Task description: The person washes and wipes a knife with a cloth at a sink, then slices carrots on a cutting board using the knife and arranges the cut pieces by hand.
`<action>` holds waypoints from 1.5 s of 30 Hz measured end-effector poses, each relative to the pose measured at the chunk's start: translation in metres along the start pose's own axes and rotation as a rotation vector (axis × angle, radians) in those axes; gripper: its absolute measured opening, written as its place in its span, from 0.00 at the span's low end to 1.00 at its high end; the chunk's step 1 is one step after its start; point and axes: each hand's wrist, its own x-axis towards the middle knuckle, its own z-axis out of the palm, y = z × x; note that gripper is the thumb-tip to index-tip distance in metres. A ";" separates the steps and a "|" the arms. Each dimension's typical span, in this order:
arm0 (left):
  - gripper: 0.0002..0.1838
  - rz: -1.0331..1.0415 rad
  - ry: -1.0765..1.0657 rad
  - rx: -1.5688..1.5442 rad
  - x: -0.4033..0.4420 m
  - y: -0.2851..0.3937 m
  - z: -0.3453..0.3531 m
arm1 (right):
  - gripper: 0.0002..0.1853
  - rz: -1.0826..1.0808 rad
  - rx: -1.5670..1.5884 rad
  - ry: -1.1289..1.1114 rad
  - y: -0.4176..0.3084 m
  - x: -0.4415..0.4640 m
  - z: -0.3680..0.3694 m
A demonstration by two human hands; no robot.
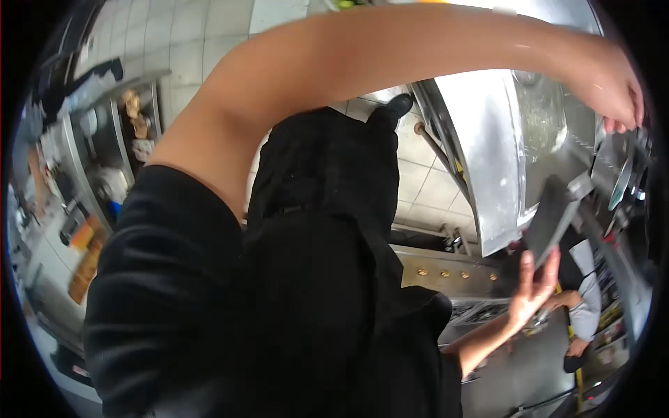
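Note:
My right hand (535, 289) holds a dark grey, flat-sided rectangular pan (554, 216) by its near end, tilted up beside the metal sink. Its fingers are bent against the pan, and part of the grip is hidden. My left arm reaches across the top of the view. At the far right edge, my left hand (613, 97) is above the far side of the sink basin (540, 118), its fingers curled downward. Whether it grips anything I cannot make out. Below it is a thin, pale green-edged piece (620, 184), too blurred to name.
A steel sink counter (481, 139) runs along the right. Beyond it is a steel front with brass-coloured knobs (453, 274). A co-worker in a pale sleeve (585, 306) stands at the lower right. Metal shelving (87, 146) is at the left, over a tiled floor (188, 42).

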 end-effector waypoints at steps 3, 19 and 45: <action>0.09 0.216 0.463 -0.611 -0.074 -0.026 -0.025 | 0.19 0.093 -0.729 -0.031 -0.069 -0.021 -0.047; 0.13 -1.035 1.510 -0.554 -0.734 -0.214 -0.073 | 0.09 0.472 0.528 0.265 0.389 0.360 0.304; 0.15 -1.019 1.473 -0.306 -0.797 -0.300 -0.075 | 0.21 -0.473 -0.717 0.360 0.326 0.509 0.519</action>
